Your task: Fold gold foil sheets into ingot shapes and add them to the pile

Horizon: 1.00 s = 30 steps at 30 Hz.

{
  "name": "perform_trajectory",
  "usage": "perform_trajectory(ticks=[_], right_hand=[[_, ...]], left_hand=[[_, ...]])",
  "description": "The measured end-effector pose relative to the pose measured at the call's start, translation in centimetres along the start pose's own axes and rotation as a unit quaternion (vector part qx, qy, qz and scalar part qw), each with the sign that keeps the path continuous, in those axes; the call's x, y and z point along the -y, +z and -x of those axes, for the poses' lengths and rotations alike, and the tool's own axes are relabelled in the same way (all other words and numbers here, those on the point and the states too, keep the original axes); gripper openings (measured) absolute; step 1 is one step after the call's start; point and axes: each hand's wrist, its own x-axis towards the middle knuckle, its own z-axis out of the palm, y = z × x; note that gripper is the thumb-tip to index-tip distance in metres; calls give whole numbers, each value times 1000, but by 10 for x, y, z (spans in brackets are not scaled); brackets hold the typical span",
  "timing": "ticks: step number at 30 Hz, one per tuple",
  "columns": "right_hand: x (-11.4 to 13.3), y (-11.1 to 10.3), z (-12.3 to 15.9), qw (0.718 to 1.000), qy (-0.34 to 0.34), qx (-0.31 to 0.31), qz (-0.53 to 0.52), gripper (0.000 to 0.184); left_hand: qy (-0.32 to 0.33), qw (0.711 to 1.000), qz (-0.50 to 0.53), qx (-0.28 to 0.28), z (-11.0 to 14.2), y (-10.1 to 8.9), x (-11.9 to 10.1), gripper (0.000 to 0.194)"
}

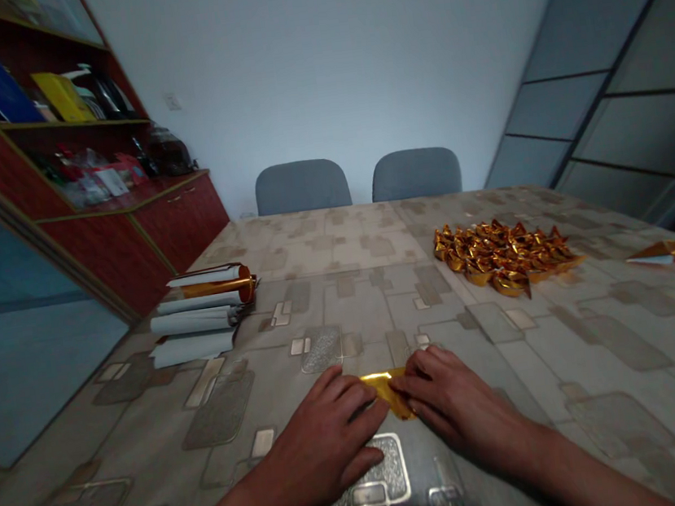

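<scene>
A small piece of gold foil paper [398, 403] lies on the patterned tabletop near the front, between my two hands. My left hand [339, 421] presses its fingers over the paper's left end, with the thumb apart below. Fingers of my right hand [447, 395] are bent together on the right end. The paper's upper edge looks straight and shiny, like a fold, and its lower part narrows downward. Both ends are partly hidden under my fingers.
A cluster of folded gold foil ingots [498, 254] sits at the back right. Farther right lies another gold piece [670, 253]. Stacked, bent foil sheets [204, 319] with pale backs are at the left. Two grey chairs [302, 186] stand behind the table [343, 301].
</scene>
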Motion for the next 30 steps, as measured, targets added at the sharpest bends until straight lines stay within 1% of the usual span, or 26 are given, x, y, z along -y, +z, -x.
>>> perform_trajectory(ticks=[4,7,10,14,15,18,19,21,23,25,28,30], right_hand=[[-12,-5,-16,999,-17,1,49,17],[-15,-7,-28,998,1,4,65,19],[-17,-5,-37,998,16,2,63,15],[-14,3,-39,998,33,-13,45,13],[-13,5,-39,998,35,-17,39,14],[-9,13,-36,998,50,-23,15,28],[-10,14,-37,998,62,-26,9,30],[-14,16,-39,995,94,-35,8,27],[-20,16,-43,991,127,-45,14,22],[-25,14,-47,987,152,-51,15,18],[-29,10,-48,984,173,-51,10,15],[-29,8,-47,982,180,-46,4,16]], left_hand=[[-22,1000,-4,12,-1,-1,2,41],[-27,999,5,22,-4,-3,3,42],[-32,999,10,24,-5,-5,3,41],[-24,999,4,26,-5,-6,3,44],[-18,999,5,27,-5,-5,4,46],[-10,1000,24,16,-4,-4,7,48],[-8,999,33,9,-3,-3,8,48],[-11,999,48,-3,-2,-2,8,47],[-26,998,61,-12,-2,-1,8,43],[-49,996,79,-18,-5,-3,8,34],[-92,990,104,-28,-18,-6,9,19],[-124,986,107,-35,-30,-6,13,13]])
